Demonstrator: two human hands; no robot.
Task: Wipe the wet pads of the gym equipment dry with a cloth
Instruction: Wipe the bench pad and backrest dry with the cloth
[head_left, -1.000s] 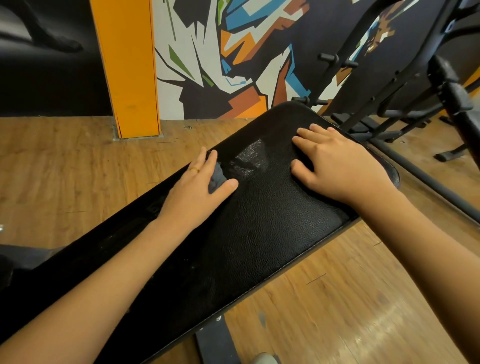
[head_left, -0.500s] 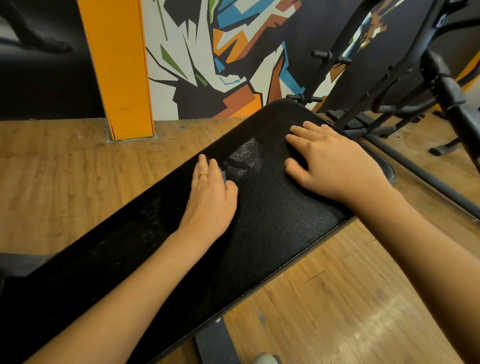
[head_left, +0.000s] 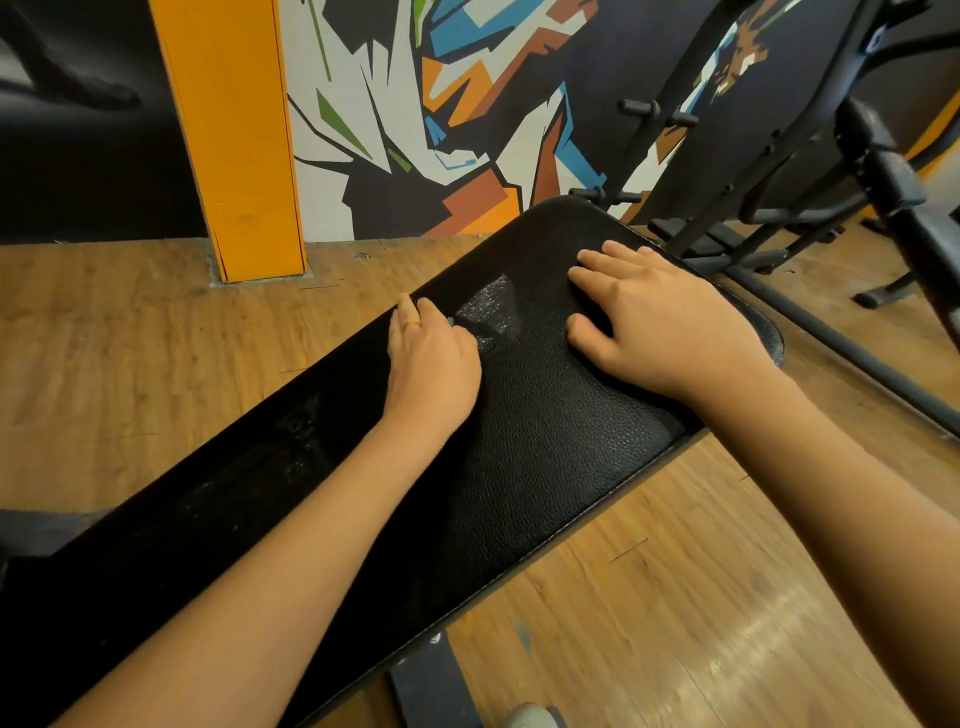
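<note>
Now the left hand (head_left: 434, 364) sits further up the black bench pad (head_left: 545, 441) than a second ago. It has slid from the middle of the pad towards the far long edge, and its fingers have swung round to point away from the person. They are bent down over the cloth (head_left: 451, 322), which showed plainly between thumb and fingers before. Only a grey sliver of it now peeps out at the knuckles, right at the edge of the wet patch (head_left: 491, 309). That patch still glistens between the two hands and looks much the same size, so this stroke seems to have skirted its left side rather than crossed it. The right hand (head_left: 665, 332) has not shifted: it lies flat with spread fingers, holding nothing and bracing the pad near its rounded end. Most of the drying here is probably still to do.
</note>
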